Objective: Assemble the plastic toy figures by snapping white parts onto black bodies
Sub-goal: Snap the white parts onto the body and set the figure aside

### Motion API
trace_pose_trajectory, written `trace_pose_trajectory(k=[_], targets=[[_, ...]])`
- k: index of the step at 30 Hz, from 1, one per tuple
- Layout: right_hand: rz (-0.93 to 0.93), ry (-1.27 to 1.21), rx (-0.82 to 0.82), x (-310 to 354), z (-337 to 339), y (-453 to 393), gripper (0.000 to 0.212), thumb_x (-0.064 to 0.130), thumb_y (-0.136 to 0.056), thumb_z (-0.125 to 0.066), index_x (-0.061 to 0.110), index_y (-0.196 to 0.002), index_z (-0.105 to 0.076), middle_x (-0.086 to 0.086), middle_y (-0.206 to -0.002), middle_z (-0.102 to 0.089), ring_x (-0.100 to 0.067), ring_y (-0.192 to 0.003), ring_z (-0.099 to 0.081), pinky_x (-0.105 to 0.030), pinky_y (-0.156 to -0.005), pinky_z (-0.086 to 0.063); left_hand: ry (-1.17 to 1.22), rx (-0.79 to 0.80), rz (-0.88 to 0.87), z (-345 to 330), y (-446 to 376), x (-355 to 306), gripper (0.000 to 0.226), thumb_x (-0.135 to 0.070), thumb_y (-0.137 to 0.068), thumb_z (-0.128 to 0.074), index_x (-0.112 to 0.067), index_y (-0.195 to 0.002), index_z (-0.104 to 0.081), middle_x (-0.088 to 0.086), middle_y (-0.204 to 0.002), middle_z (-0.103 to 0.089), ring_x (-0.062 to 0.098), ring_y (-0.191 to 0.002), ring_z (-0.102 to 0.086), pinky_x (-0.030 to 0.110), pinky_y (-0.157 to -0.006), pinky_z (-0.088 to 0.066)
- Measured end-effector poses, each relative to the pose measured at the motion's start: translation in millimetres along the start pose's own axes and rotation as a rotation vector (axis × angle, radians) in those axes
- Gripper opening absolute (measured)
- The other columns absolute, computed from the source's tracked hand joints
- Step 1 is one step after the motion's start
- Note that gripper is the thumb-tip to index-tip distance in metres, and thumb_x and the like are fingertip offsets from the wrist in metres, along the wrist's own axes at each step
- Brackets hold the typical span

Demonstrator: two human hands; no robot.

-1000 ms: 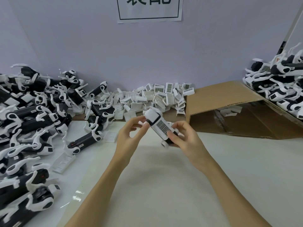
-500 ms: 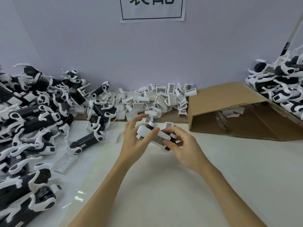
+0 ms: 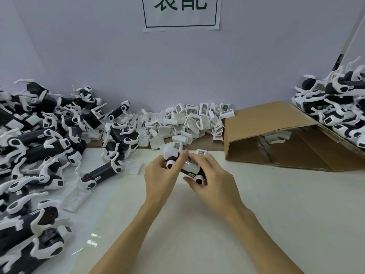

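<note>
Both hands together at the middle of the surface [image 3: 256,204], gripping one toy figure [image 3: 184,165] just above it. Left hand [image 3: 158,177] curled round the figure's left end, thumb and fingers closed on the white head part and a round white joint. Right hand [image 3: 212,175] wrapped over the right end, fingers pressing a white grille part [image 3: 190,161] onto the black body, thumb under a second round white joint. Figure lying roughly level, tilted a little down to the right.

Just behind the hands, near the far wall, a loose heap of white parts [image 3: 187,123], many showing the same dark grille pattern. One flat white piece [image 3: 134,167] lying alone to the left of the hands, and a longer one [image 3: 76,198] nearer the viewer. Further left, a big pile of black-and-white figures [image 3: 39,139] with white limbs sticking up, reaching down to the frame's lower left corner. To the right, a cardboard box [image 3: 276,123] on its side, open toward the viewer, a few white pieces inside. Beyond it at the right edge, another stack of figures [image 3: 339,107]. On the wall above, a paper sign [image 3: 180,12] with printed characters, cut off at the top.
</note>
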State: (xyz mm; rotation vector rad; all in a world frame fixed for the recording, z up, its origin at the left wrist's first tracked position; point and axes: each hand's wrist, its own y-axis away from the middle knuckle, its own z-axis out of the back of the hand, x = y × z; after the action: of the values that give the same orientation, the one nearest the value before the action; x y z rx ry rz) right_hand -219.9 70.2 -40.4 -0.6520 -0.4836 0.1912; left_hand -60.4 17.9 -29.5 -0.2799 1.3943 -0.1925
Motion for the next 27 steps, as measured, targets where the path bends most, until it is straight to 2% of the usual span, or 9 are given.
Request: trace_pose_trajectory(k=[4,8,10,14,17,21,24,25,27], targets=[[-0.022,-0.027,-0.024,-11.6,4.2,-2.6,0.054,0.034,-0.099,-0.070,0.032,-0.151,-0.052,0.012,-0.133,-0.063,-0.013,-0.091,-0.068,-0.030,-0.080,-0.058,-0.030,0.131,-0.019,7.2,-5.9,-2.6,0.078,-0.093,-0.078,-0.056,-0.017,-0.076,-0.069,0.002,-0.072,-0.072,0.016,-0.071,-0.067,0.028,-0.068,-0.045],[-0.071,-0.038,0.062,-16.8,11.7,-2.9,0.054,0.032,-0.101,-0.067,0.033,-0.152,-0.049,0.008,-0.130,-0.069,-0.017,-0.104,-0.067,-0.034,-0.091,-0.057,0.159,0.279,0.029,14.4,-12.5,-1.1,0.062,-0.069,-0.076,-0.085,-0.025,-0.105,-0.052,0.002,-0.093,-0.080,0.011,-0.082,-0.076,0.014,-0.065,-0.052],[-0.093,-0.025,0.090,-14.7,10.4,-2.5,0.056,0.035,-0.101,-0.065,0.033,-0.154,-0.047,0.007,-0.131,-0.070,-0.019,-0.108,-0.069,-0.035,-0.094,-0.056,0.150,0.382,0.005,13.1,-10.9,1.5,0.057,-0.064,-0.077,-0.084,-0.036,-0.118,-0.055,0.000,-0.101,-0.080,0.011,-0.088,-0.078,0.017,-0.070,-0.056],[-0.117,-0.132,0.131,-16.9,9.7,-2.2,0.066,0.033,-0.101,-0.066,0.032,-0.160,-0.036,0.010,-0.144,-0.056,-0.011,-0.125,-0.058,-0.030,-0.104,-0.052,0.194,0.374,0.015,13.3,-12.8,3.6,0.046,-0.061,-0.086,-0.084,-0.047,-0.124,-0.064,0.001,-0.102,-0.081,0.013,-0.093,-0.078,0.020,-0.070,-0.055],[-0.201,-0.182,0.167,-17.9,7.9,-3.7,0.051,0.030,-0.099,-0.070,0.029,-0.145,-0.049,0.007,-0.135,-0.057,-0.014,-0.121,-0.058,-0.032,-0.099,-0.054,0.251,0.397,0.076,14.7,-14.2,6.5,0.043,-0.057,-0.089,-0.077,-0.047,-0.129,-0.065,0.006,-0.103,-0.082,0.025,-0.097,-0.079,0.035,-0.088,-0.054],[-0.323,-0.191,0.191,-23.9,20.7,-24.5,0.026,0.031,-0.095,-0.074,0.023,-0.117,-0.063,0.003,-0.109,-0.069,-0.018,-0.093,-0.065,-0.031,-0.078,-0.055,0.333,0.345,0.179,15.1,-20.2,6.7,0.060,-0.068,-0.089,-0.053,-0.041,-0.143,-0.055,0.007,-0.116,-0.081,0.026,-0.105,-0.079,0.040,-0.093,-0.055],[-0.528,-0.612,-0.225,-44.0,80.3,-83.7,0.026,0.037,-0.096,-0.075,0.017,-0.113,-0.069,-0.003,-0.096,-0.077,-0.015,-0.074,-0.072,-0.036,-0.075,-0.056,0.454,0.260,0.244,19.3,-30.5,6.3,0.069,-0.071,-0.093,-0.040,-0.026,-0.140,-0.061,0.009,-0.120,-0.079,0.036,-0.104,-0.078,0.052,-0.089,-0.058],[-0.579,-0.907,-0.364,-50.6,106.9,-107.6,0.042,0.043,-0.098,-0.071,0.015,-0.128,-0.064,-0.006,-0.114,-0.076,-0.014,-0.088,-0.075,-0.037,-0.085,-0.057,0.424,0.243,0.234,20.8,-32.5,6.6,0.070,-0.070,-0.094,-0.040,-0.020,-0.136,-0.065,0.010,-0.118,-0.079,0.037,-0.101,-0.078,0.051,-0.086,-0.059],[-0.548,-1.461,-0.536,-58.7,155.0,-142.2,0.076,0.052,-0.099,-0.062,0.017,-0.159,-0.033,-0.013,-0.159,-0.043,-0.020,-0.131,-0.060,-0.037,-0.110,-0.051,0.319,0.250,0.207,21.5,-31.6,10.5,0.070,-0.068,-0.096,-0.041,-0.011,-0.123,-0.073,0.011,-0.111,-0.080,0.037,-0.095,-0.077,0.046,-0.080,-0.059]])
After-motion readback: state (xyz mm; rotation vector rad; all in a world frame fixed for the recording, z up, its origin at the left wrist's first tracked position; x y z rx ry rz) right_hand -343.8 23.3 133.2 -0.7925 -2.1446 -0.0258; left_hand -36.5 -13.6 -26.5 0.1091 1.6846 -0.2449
